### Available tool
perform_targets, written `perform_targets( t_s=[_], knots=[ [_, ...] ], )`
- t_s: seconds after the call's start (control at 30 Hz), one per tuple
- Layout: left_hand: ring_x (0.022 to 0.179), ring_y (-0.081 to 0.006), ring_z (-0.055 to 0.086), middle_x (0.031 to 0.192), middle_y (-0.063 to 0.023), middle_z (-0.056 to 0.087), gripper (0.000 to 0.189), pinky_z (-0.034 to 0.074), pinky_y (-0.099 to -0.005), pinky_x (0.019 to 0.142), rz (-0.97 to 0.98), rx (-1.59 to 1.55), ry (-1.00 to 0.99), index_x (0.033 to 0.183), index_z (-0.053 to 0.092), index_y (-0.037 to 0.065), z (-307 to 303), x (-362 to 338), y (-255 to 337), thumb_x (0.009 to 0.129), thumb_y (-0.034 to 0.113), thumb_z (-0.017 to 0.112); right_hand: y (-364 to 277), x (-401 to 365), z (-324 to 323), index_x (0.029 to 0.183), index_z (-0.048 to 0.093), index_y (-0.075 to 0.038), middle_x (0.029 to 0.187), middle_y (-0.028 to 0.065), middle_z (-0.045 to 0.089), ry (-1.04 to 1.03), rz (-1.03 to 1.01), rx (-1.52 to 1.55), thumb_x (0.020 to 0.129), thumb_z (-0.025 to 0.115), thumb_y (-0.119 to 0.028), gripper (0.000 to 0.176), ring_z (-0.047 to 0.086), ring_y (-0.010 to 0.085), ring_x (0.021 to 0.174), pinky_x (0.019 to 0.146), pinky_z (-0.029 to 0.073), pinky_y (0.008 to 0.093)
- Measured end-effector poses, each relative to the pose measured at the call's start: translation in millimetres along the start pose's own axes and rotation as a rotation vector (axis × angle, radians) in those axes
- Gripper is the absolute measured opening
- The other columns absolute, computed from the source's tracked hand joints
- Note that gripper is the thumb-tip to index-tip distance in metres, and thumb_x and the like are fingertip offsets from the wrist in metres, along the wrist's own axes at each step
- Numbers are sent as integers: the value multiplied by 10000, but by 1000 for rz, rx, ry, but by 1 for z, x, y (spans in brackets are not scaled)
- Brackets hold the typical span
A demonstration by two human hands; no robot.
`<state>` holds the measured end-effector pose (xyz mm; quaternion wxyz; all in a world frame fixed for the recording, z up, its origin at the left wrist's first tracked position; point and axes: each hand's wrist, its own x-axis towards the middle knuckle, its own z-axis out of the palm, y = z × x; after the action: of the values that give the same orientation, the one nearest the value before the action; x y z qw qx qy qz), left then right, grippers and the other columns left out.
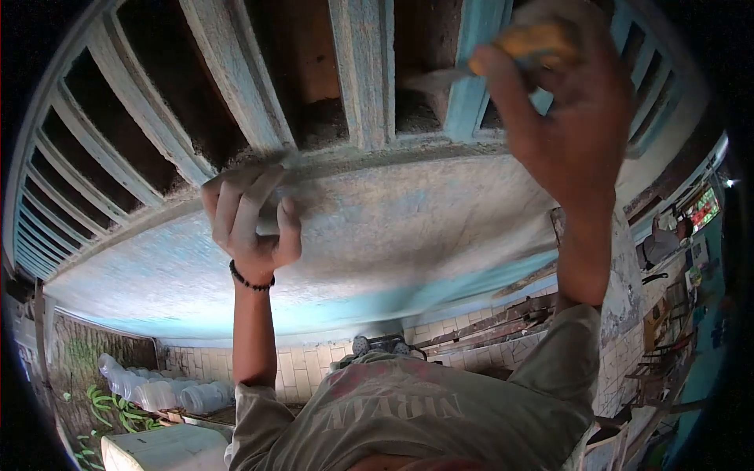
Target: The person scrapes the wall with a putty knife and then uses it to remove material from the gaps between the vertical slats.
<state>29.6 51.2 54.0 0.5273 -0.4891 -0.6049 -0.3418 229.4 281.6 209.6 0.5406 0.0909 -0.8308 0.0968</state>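
Note:
My right hand (569,118), raised and a little blurred, is closed around the yellow-orange handle of a scraper (542,43). Its thin grey blade, smeared by motion, points left toward the gap between two upright wooden slats (363,74). Blue paint on the slats is worn and flaking. My left hand (247,216), with a dark bead bracelet (251,279) at the wrist, rests its bent fingertips on the dusty ledge (330,163) below the slats. The thumb stands apart, and I see nothing held in this hand.
A wall (408,204) with patchy pale-blue paint lies beneath the ledge. At lower left are several clear plastic containers (161,388), green plants (106,408) and a white box (165,449). Long wooden boards (503,322) lie along the tiled floor (298,365). Another person (664,239) appears far right.

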Motion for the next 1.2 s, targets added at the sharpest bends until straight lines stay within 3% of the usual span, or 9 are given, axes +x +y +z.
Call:
perform_targets(
  t_s=[0.23, 0.47, 0.57, 0.73, 0.8, 0.87, 0.93, 1.1, 1.2],
  knots=[
    [1108, -299, 631, 1095, -125, 739, 360, 446, -419, 962, 54, 143, 102, 1064, 784, 34, 20, -27, -12, 915, 326, 638, 32, 18, 30, 1096, 475, 17, 833, 190, 629, -274, -233, 18, 903, 746, 16, 332, 676, 285, 645, 574, 505, 410],
    [1068, -302, 619, 1090, -141, 740, 379, 446, -420, 954, 31, 84, 143, 1065, 782, 12, 23, -36, -12, 924, 331, 634, 37, 27, 47, 1057, 458, 55, 636, 150, 495, -636, 11, 5, 962, 685, -26, 259, 530, 270, 515, 495, 365, 457],
    [1051, -296, 615, 1093, -150, 741, 400, 440, -414, 952, 29, 83, 131, 1090, 774, 4, 22, -39, -14, 930, 338, 625, 48, 17, 47, 1040, 464, 52, 570, 99, 405, -515, -252, 14, 981, 672, -53, 240, 428, 229, 457, 465, 344, 447],
    [1090, -306, 617, 1108, -115, 735, 411, 437, -420, 1001, 1, 87, 108, 1109, 767, 24, 22, -46, -14, 862, 321, 625, 5, 45, 25, 1052, 465, 55, 581, 66, 391, -887, 194, -109, 997, 658, -68, 235, 377, 197, 494, 532, 377, 422],
    [1086, -303, 622, 1105, -114, 737, 420, 437, -421, 1004, 1, 93, 113, 1119, 767, 26, 22, -47, -15, 859, 322, 622, 9, 40, 28, 1062, 460, 60, 588, 61, 396, -779, 73, -115, 1003, 651, -71, 240, 380, 186, 492, 520, 365, 403],
    [1084, -302, 623, 1106, -113, 739, 428, 439, -422, 1006, 0, 96, 114, 1124, 769, 29, 22, -47, -16, 854, 325, 621, 36, 16, 44, 1073, 454, 65, 598, 63, 407, -482, -305, -145, 1009, 643, -68, 240, 394, 172, 478, 489, 344, 384],
    [1084, -303, 622, 1111, -112, 740, 433, 441, -422, 1006, -6, 96, 107, 1124, 771, 31, 21, -47, -15, 847, 329, 621, 26, 8, 61, 1084, 449, 68, 602, 67, 407, -217, -333, -264, 1009, 638, -59, 239, 379, 168, 442, 443, 301, 383],
    [1076, -301, 621, 1113, -112, 741, 447, 449, -415, 1002, -19, 84, 100, 1127, 778, 31, 20, -48, -15, 838, 331, 616, 1, 25, 29, 1079, 442, 44, 620, 89, 424, -622, -17, -5, 1001, 637, -29, 222, 405, 183, 424, 424, 294, 383],
    [1083, -298, 628, 1123, -122, 744, 461, 438, -415, 1009, -13, 84, 98, 1140, 774, 18, 20, -49, -15, 858, 344, 610, 3, 22, 28, 1052, 431, 19, 618, 92, 430, -630, -49, -37, 996, 638, -12, 216, 417, 168, 424, 420, 300, 366]
  ],
)
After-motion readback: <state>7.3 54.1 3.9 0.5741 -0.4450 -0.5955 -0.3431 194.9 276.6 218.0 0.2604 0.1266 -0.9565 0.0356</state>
